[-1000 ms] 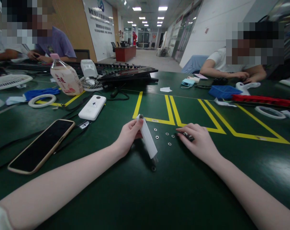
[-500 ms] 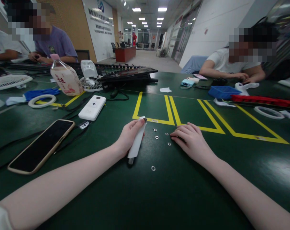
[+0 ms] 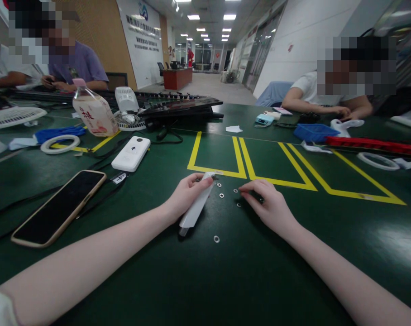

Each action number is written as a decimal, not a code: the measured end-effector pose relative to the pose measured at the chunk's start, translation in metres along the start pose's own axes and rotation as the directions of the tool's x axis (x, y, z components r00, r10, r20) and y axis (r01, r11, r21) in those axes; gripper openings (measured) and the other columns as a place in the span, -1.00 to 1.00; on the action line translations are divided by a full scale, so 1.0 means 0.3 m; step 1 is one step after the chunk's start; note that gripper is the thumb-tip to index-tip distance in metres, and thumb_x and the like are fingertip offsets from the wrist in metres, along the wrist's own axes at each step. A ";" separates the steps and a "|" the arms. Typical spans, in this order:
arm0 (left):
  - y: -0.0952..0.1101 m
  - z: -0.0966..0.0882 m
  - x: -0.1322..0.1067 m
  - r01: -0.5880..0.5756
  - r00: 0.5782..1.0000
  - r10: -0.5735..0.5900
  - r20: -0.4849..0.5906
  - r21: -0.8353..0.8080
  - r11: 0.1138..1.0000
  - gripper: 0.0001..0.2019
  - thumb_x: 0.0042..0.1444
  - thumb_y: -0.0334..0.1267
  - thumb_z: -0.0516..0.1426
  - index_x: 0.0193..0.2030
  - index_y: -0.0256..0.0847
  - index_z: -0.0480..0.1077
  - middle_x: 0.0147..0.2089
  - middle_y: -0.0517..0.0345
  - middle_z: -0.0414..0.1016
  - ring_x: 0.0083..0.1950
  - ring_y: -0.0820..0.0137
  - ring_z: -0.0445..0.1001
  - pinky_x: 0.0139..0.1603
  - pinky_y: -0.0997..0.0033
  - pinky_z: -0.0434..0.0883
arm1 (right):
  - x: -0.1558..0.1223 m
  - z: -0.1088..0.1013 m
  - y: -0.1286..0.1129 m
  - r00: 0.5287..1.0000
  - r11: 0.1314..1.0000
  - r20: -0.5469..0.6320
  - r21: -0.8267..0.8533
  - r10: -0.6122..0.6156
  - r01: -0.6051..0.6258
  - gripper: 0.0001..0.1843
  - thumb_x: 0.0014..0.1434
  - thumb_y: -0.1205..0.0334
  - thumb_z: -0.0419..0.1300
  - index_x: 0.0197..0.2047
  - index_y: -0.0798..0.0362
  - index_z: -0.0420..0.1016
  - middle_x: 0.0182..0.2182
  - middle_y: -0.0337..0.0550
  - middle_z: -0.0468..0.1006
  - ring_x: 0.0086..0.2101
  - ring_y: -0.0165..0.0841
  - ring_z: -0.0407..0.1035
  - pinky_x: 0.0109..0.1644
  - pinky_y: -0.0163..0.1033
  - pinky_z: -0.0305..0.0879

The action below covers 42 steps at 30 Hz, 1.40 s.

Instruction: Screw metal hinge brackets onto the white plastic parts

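My left hand (image 3: 184, 195) is closed around a white pen-shaped tool (image 3: 196, 208) that slants down to the green table, tip toward me. My right hand (image 3: 268, 203) rests on the table with its fingers pinched together over a small dark part (image 3: 260, 199), close to several small metal washers (image 3: 221, 195). One more washer (image 3: 217, 238) lies apart, nearer to me below the tool's tip.
A phone (image 3: 58, 207), a white power bank (image 3: 131, 153), cables, a tape roll (image 3: 59, 143), a bottle (image 3: 94, 114) and a small fan (image 3: 127, 107) lie to the left. Yellow tape lines (image 3: 241, 159) mark the table. Other people sit at the far left and right; a blue tray (image 3: 313, 132) stands right.
The white tool swung from tip-right to tip-left in my left hand and left a washer on the table. My right hand slid a little left toward the washers.
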<state>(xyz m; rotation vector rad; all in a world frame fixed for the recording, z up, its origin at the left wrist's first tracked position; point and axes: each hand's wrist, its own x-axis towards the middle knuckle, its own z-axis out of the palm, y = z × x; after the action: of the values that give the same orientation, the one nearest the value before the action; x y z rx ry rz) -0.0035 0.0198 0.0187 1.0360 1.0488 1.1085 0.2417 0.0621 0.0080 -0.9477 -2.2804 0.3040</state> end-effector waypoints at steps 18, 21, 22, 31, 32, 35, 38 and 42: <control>-0.014 -0.010 0.000 -0.004 0.999 -0.001 0.039 0.136 0.991 -0.52 0.13 0.01 0.22 0.10 -0.20 0.34 -0.23 0.09 0.53 -0.35 0.37 0.45 -0.42 0.44 0.29 | -0.015 -0.046 -0.015 0.964 0.985 0.247 -0.114 -0.096 0.127 -0.81 0.28 0.20 0.15 -0.09 -0.01 0.54 -0.21 -0.15 0.48 -0.13 -0.24 0.33 0.08 0.06 0.17; -0.016 -0.009 0.000 -0.017 0.999 0.012 0.040 0.134 0.991 -0.55 0.14 -0.01 0.21 0.08 -0.21 0.35 -0.23 0.09 0.52 -0.35 0.39 0.44 -0.42 0.47 0.29 | -0.013 -0.055 -0.015 0.946 0.983 0.305 -0.105 -0.114 0.152 -0.83 0.27 0.23 0.16 -0.10 -0.01 0.54 -0.21 -0.16 0.47 -0.13 -0.26 0.33 0.09 0.03 0.17; -0.016 -0.008 0.001 -0.019 0.999 0.014 0.040 0.133 0.991 -0.55 0.14 -0.02 0.21 0.08 -0.22 0.34 -0.23 0.10 0.52 -0.35 0.40 0.44 -0.43 0.47 0.28 | -0.011 -0.054 -0.013 0.943 0.984 0.313 -0.096 -0.114 0.151 -0.83 0.28 0.24 0.15 -0.11 0.00 0.53 -0.21 -0.16 0.47 -0.14 -0.26 0.33 0.08 0.02 0.17; -0.020 -0.018 0.004 -0.026 0.996 0.011 0.083 0.174 0.984 -0.48 0.14 0.01 0.21 0.15 -0.22 0.29 -0.23 0.10 0.52 -0.32 0.37 0.46 -0.40 0.44 0.30 | 0.011 -0.039 -0.041 0.928 0.988 0.370 -0.151 0.039 0.019 -0.93 0.27 0.28 0.16 -0.23 0.06 0.46 -0.25 -0.14 0.45 -0.18 -0.23 0.35 -0.06 -0.03 0.24; -0.021 -0.019 0.004 -0.027 0.996 0.012 0.085 0.183 0.983 -0.48 0.14 0.02 0.21 0.15 -0.22 0.29 -0.23 0.10 0.52 -0.32 0.36 0.47 -0.39 0.44 0.30 | 0.012 -0.038 -0.048 0.926 0.985 0.375 -0.169 0.049 0.017 -0.93 0.27 0.29 0.16 -0.23 0.07 0.46 -0.24 -0.14 0.45 -0.17 -0.22 0.35 -0.05 -0.03 0.25; -0.025 -0.018 0.006 -0.031 0.997 0.015 0.078 0.207 0.978 -0.45 0.12 0.05 0.22 0.15 -0.21 0.29 -0.24 0.11 0.52 -0.32 0.35 0.47 -0.40 0.44 0.30 | 0.013 -0.034 -0.063 0.920 0.975 0.385 -0.223 0.073 0.016 -0.95 0.26 0.33 0.16 -0.23 0.08 0.45 -0.22 -0.13 0.44 -0.15 -0.21 0.34 -0.04 -0.01 0.25; -0.030 -0.017 0.010 -0.037 0.997 0.021 0.076 0.206 0.978 -0.45 0.11 0.05 0.23 0.15 -0.21 0.29 -0.26 0.12 0.52 -0.33 0.35 0.47 -0.40 0.44 0.30 | 0.010 -0.029 -0.063 0.926 0.965 0.373 -0.259 0.062 0.040 -0.94 0.27 0.34 0.16 -0.18 0.08 0.45 -0.19 -0.13 0.44 -0.13 -0.20 0.33 -0.02 0.00 0.25; -0.028 -0.016 0.010 -0.026 0.997 0.010 0.078 0.208 0.978 -0.44 0.11 0.04 0.23 0.15 -0.21 0.29 -0.24 0.10 0.53 -0.31 0.33 0.47 -0.39 0.42 0.31 | 0.004 -0.030 -0.050 0.945 0.952 0.327 -0.289 0.003 0.097 -0.89 0.26 0.27 0.20 -0.13 0.07 0.46 -0.18 -0.15 0.45 -0.13 -0.20 0.34 -0.01 0.00 0.25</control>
<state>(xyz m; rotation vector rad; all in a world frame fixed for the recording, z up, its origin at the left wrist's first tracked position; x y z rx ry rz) -0.0064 0.0222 0.0093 1.2469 1.1130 0.9795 0.2386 0.0522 0.0220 -1.0550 -2.7051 0.0930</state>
